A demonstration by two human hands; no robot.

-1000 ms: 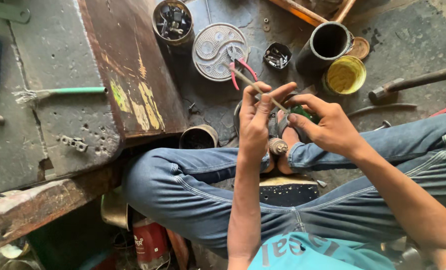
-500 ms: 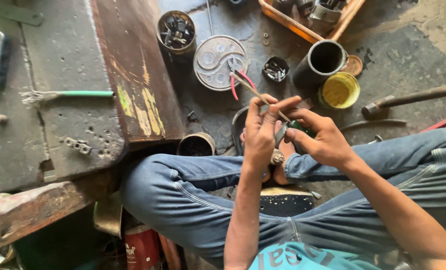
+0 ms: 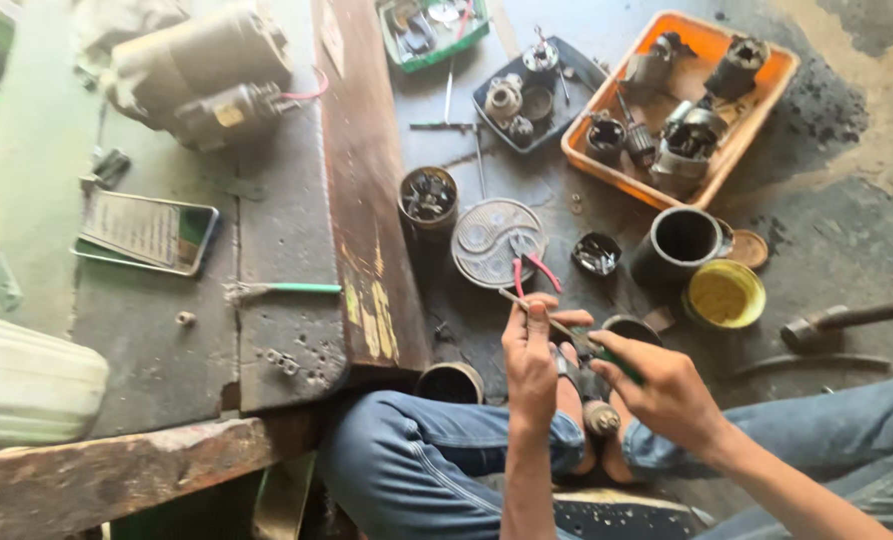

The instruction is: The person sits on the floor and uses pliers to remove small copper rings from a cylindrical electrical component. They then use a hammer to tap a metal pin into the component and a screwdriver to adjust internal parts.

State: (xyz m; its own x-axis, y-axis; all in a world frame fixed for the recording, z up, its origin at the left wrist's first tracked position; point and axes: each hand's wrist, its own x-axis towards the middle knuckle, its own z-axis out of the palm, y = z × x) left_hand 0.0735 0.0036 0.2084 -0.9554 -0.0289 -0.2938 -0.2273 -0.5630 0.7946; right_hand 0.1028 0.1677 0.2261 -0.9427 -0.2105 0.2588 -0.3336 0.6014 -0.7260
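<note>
- Screwdriver (image 3: 578, 336): thin metal shaft with a green handle, held slantwise over the person's knees, just below the round metal disc (image 3: 498, 241); its tip points up-left toward the left hand.
- Left hand (image 3: 531, 352): below the disc, raised upright, thumb and fingers pressed together and pinching the bare end of the screwdriver shaft.
- Right hand (image 3: 666, 392): below and right of the disc, fingers curled tight round the green handle, knuckles up.
- Small metal part (image 3: 600, 417): a dull cylinder well below the disc, standing between the person's bare feet, under the two hands; what it is cannot be told.
- Starter motor (image 3: 201, 75): far up-left of the disc, lying on the workbench (image 3: 166, 330) with a red wire at its end.
- Phone (image 3: 146, 232): left of the disc, flat on the bench top.
- Brush (image 3: 281, 289): left of the disc, green handle, lying near the bench edge.
- Tin of small bits (image 3: 428, 197): just left of the disc, on the floor.
- Pliers (image 3: 528, 262): red handles, lying on the disc's lower right edge.
- Black pipe piece (image 3: 680, 243): right of the disc, standing upright.
- Yellow lid (image 3: 724, 294): right of the disc, beside the pipe piece.
- Orange tray (image 3: 606, 100): up-right of the disc, filled with motor parts.
- Hammer (image 3: 846, 320): far right of the disc, lying on the floor.
</note>
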